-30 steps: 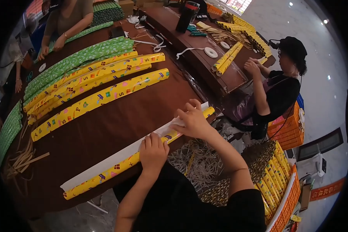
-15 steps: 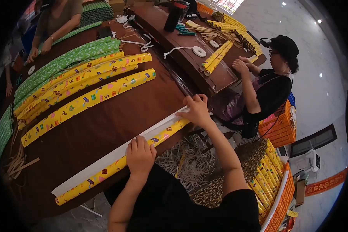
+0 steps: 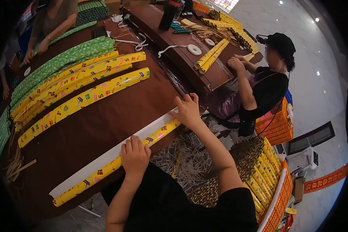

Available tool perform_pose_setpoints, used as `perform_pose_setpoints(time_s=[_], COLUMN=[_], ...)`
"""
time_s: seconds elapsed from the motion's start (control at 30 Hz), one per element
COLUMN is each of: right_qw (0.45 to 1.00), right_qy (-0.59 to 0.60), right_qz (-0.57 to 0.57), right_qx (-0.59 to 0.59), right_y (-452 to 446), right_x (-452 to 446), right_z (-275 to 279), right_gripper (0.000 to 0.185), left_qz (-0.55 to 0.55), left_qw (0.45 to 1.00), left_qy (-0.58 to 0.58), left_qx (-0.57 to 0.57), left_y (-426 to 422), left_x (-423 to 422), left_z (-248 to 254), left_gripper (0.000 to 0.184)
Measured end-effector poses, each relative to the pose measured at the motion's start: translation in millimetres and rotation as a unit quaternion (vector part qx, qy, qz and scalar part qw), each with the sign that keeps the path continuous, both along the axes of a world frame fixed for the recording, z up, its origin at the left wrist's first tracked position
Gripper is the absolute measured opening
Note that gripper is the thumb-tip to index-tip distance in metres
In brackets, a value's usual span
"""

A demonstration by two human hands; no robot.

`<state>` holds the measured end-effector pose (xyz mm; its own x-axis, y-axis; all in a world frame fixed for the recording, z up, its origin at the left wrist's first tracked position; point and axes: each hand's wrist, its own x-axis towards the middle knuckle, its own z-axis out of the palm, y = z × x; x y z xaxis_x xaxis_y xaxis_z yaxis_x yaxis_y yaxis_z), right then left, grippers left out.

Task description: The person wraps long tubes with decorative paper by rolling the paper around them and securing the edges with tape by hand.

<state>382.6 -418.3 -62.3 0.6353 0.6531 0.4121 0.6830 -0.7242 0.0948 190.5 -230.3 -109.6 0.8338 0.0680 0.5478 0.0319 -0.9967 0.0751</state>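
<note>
A partly rolled sheet of yellow patterned wrapping paper (image 3: pixel 89 181) lies slantwise along the near edge of the brown table. A white strip of its inner side (image 3: pixel 85 164) shows beyond the roll. My left hand (image 3: pixel 135 156) is bent over the middle of the roll, fingers together and pressing on it. At the right end, my right hand (image 3: pixel 188 111) holds the paper with curved fingers, thumb on the white strip. Parts of the roll are hidden under both hands.
Yellow sheets (image 3: pixel 85 98) and green rolls (image 3: pixel 62 63) lie across the table (image 3: pixel 116 120). A co-worker (image 3: pixel 272 81) sits to the right, another person (image 3: pixel 56 23) at far left. Finished rolls fill an orange crate (image 3: pixel 276 201). Shredded paper (image 3: pixel 181 158) lies below the edge.
The whole view has shifted slightly left. Both my hands keep about the same places on the roll.
</note>
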Motion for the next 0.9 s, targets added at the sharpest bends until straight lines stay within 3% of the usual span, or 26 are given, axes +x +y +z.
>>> perform_pose_setpoints(time_s=[0.37, 0.63, 0.8, 0.9], right_qw=[0.995, 0.995, 0.998, 0.997], right_qy=[-0.008, 0.014, -0.005, -0.018], right_qz=[-0.05, -0.028, -0.03, -0.019], right_qx=[0.083, 0.091, 0.062, 0.066], right_y=[6, 57, 77, 75], right_x=[-16, -56, -72, -72], right_z=[-7, -9, -10, -9], right_gripper=[0.052, 0.048, 0.049, 0.05], left_qz=[-0.071, -0.077, -0.075, -0.012], left_qw=[0.997, 0.995, 0.994, 0.995], left_qy=[0.022, 0.068, 0.077, 0.085], left_qx=[0.001, -0.002, -0.027, -0.041], left_y=[16, 69, 84, 63], left_x=[-14, -57, -72, -66], left_z=[4, 8, 18, 39], left_gripper=[0.041, 0.036, 0.049, 0.052])
